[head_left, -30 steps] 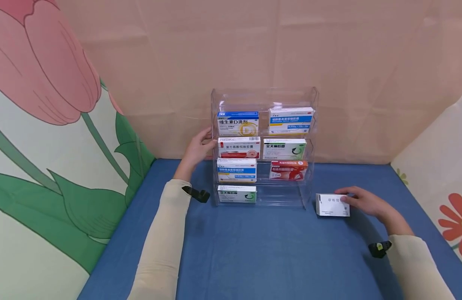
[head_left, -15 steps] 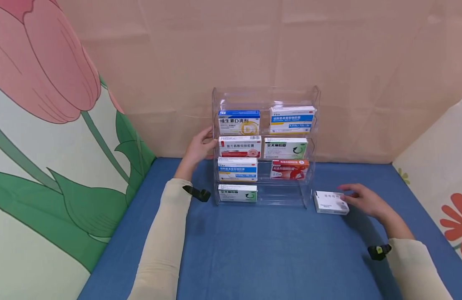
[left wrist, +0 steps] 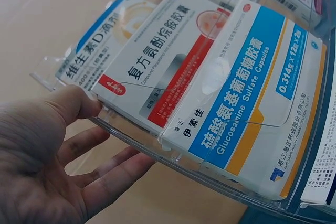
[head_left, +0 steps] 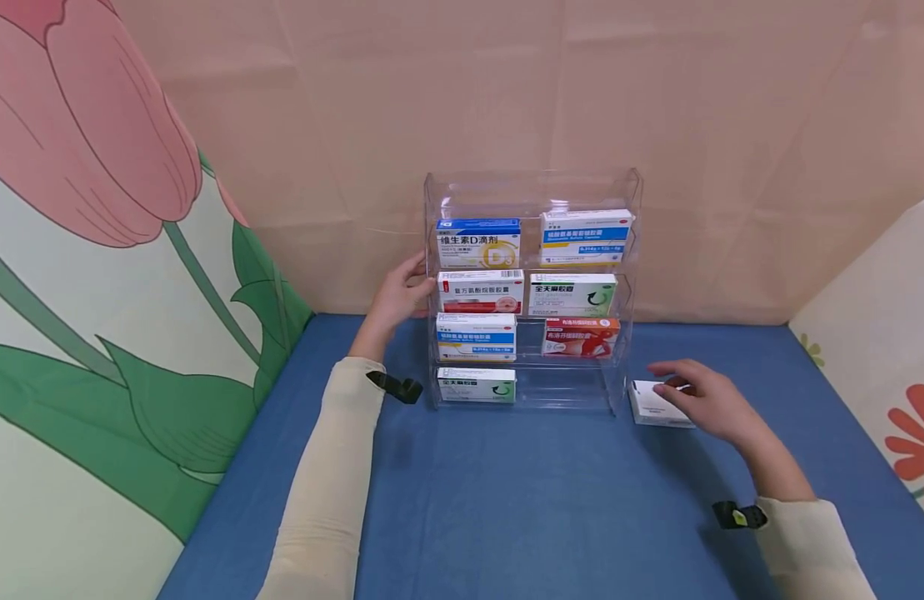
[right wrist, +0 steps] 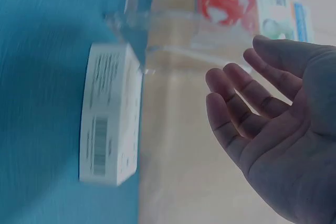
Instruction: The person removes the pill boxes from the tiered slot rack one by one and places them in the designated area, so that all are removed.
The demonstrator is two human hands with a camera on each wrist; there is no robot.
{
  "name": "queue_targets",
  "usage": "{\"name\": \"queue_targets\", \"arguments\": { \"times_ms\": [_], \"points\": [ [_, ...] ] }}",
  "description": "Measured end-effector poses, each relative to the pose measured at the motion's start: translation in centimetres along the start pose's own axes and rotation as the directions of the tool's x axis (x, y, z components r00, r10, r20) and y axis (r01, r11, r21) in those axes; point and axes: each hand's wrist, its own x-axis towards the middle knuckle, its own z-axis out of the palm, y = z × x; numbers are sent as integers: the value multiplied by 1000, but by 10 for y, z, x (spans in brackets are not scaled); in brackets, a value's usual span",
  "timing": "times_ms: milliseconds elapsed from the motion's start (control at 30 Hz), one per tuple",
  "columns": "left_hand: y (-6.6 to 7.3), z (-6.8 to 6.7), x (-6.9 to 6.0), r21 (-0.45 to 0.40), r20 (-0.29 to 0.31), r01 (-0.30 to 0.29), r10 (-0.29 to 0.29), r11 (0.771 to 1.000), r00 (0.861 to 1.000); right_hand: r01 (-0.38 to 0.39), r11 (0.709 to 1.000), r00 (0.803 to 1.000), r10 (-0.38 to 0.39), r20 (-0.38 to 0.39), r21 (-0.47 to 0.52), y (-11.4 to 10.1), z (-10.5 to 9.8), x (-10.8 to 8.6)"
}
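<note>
Right hand (head_left: 709, 404): found at four o'clock from the clear rack (head_left: 529, 198), fingers loosely bent and free of any grip. In the head view it overlaps the white box (head_left: 651, 409); the right wrist view shows the two apart, the box at nine o'clock from the palm.

White box: lies flat on the blue cloth (head_left: 506, 500), just beside the rack's lower corner, at four o'clock from the rack's centre. One second earlier it was tipped up, front face toward the head camera, with fingertips at its edge; half a second ago it had come down flatter, fingers at its near-side corner. The fingers have since left it, and the hand has shifted toward nine o'clock.

Left hand (head_left: 397, 296): at nine o'clock on the rack, thumb against the front of the side edge, fingers behind, gripping that edge (position unchanged across all three head frames).

Rack contents: same as before. The vitamin D box (head_left: 479, 243) sits at eleven o'clock, a blue-and-white box (head_left: 586, 238) at one, the red box (head_left: 580, 337) at four to five, and a green-and-white box (head_left: 476, 386) at seven, on the lowest tier.
</note>
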Motion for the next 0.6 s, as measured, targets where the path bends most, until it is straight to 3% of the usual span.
{"name": "queue_targets", "arguments": {
  "times_ms": [600],
  "points": [
    [1,1,-2,12,-9,13,-13,1000,1000,52,993,997,-46,-54,109,-48,39,18]
  ]
}}
